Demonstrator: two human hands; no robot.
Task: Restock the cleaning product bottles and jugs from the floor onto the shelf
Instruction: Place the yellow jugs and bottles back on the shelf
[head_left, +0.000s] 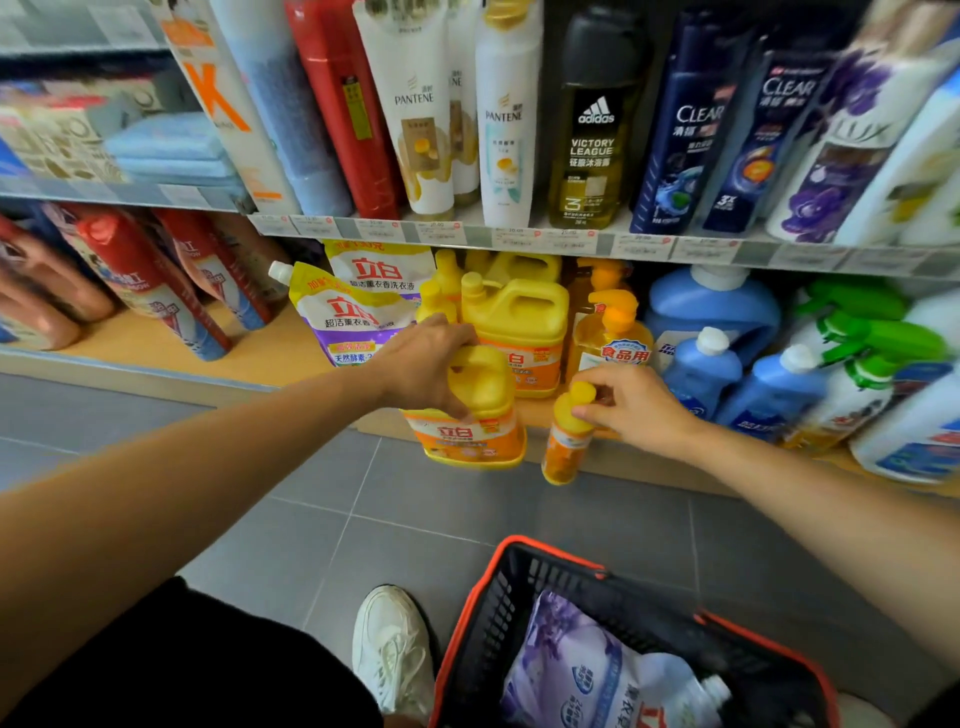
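Yellow plastic jug with an orange label, gripped from above by left hand; fingers curled round the moulded handle at its top; jug hanging under the palm, nearly upright, at the front edge of wooden bottom shelf; its base lower than the board and clear of grey tiled floor.

Just to the right, small orange bottle with a yellow cap, pinched at cap and neck by right hand; thumb and fingertips closed on the cap, the other fingers bent; bottle below and left of the hand, tilted with its base toward the floor, also in front of the shelf edge; near the jug but not touching it.

Behind both, on the board: second yellow jug of the same kind, standing upright; clear orange pump bottle just beside it; white and purple refill pouches at the left; blue bottles with white caps at the right.

On the floor, low in the view: black plastic basket with orange rim, holding a purple and white pouch lying on its side; white sneaker just left of the basket.
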